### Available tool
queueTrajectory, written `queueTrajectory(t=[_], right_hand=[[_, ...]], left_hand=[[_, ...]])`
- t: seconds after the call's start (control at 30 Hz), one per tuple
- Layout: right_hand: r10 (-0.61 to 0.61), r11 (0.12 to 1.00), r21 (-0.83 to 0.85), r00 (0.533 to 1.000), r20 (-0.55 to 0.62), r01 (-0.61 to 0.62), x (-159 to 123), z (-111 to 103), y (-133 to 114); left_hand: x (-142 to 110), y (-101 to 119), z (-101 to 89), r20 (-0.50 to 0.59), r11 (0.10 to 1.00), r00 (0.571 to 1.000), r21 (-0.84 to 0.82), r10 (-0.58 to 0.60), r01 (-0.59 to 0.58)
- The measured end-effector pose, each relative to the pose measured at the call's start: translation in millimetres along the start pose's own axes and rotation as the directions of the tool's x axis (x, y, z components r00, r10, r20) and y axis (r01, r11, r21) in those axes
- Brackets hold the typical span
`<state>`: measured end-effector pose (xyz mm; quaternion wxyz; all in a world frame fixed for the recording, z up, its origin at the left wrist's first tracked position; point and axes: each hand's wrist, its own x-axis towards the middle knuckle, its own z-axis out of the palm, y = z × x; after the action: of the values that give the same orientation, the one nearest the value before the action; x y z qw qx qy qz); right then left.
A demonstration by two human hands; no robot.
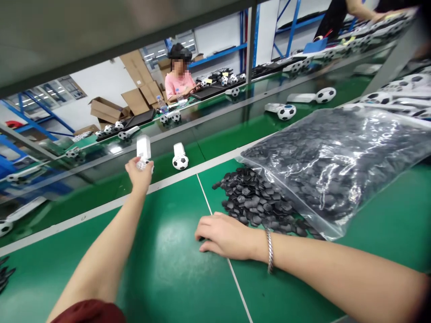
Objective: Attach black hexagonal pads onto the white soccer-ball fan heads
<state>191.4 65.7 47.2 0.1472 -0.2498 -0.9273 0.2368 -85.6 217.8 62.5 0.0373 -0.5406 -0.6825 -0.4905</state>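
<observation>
My left hand (139,175) reaches over the conveyor edge. Its fingers are closed round the football end of a white part with a football-patterned ball (143,148), whose flat white arm points away from me. Just right of it lies a similar white football part (180,160) on the green belt. My right hand (222,235) is low over the green tabletop with its fingers curled. A dark spot shows between its fingertips and thumb, too hidden to name. Beside it spreads a heap of small flat black pieces (256,197), spilling from a clear plastic bag (336,157) full of them.
The green conveyor belt (215,139) runs across in front, carrying more football parts (286,112). A metal post (249,45) and overhead panel stand before me. Across the belt sits a person in a pink shirt (180,83), near cardboard boxes (106,110). Another person's arm (362,10) reaches in at upper right.
</observation>
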Motion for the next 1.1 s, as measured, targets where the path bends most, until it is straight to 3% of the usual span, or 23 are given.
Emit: queueTrajectory(t=[0.1, 0.2, 0.3, 0.57, 0.73, 0.9, 1.1], right_hand=[[-0.004, 1.000, -0.020, 1.000, 0.018, 0.004, 0.9, 0.9, 3.3], [0.004, 1.000, -0.024, 1.000, 0.019, -0.003, 1.6, 1.7, 5.8], [0.002, 1.000, -0.020, 1.000, 0.016, -0.002, 1.6, 2.0, 6.6], [-0.007, 1.000, 0.011, 1.000, -0.008, 0.007, 0.5, 4.1, 7.8], [-0.007, 0.999, 0.034, 1.000, -0.017, 0.008, 1.9, 5.2, 7.7], [0.003, 1.000, 0.030, 1.000, -0.020, -0.002, 3.4, 4.8, 6.5], [0.000, 0.999, 0.033, 1.000, -0.017, 0.001, 3.1, 4.7, 7.2]], left_hand=[[1.5, -17.4, 31.4, 0.029, 0.997, 0.998, 0.059, -0.051, 0.050], [-0.1, -27.9, 40.9, 0.067, 0.995, 0.996, 0.083, -0.060, 0.055], [-0.4, -29.9, 38.2, 0.046, 0.994, 0.997, 0.089, -0.067, 0.063], [-6.2, -19.1, 30.1, -0.218, 0.972, 0.964, 0.145, -0.153, 0.187], [-9.5, -20.0, 25.0, -0.276, 0.966, 0.944, 0.135, -0.178, 0.222], [-9.7, -24.8, 20.4, -0.248, 0.970, 0.951, 0.108, -0.184, 0.216], [-8.1, -26.2, 21.3, -0.096, 0.979, 0.985, 0.133, -0.140, 0.152]])
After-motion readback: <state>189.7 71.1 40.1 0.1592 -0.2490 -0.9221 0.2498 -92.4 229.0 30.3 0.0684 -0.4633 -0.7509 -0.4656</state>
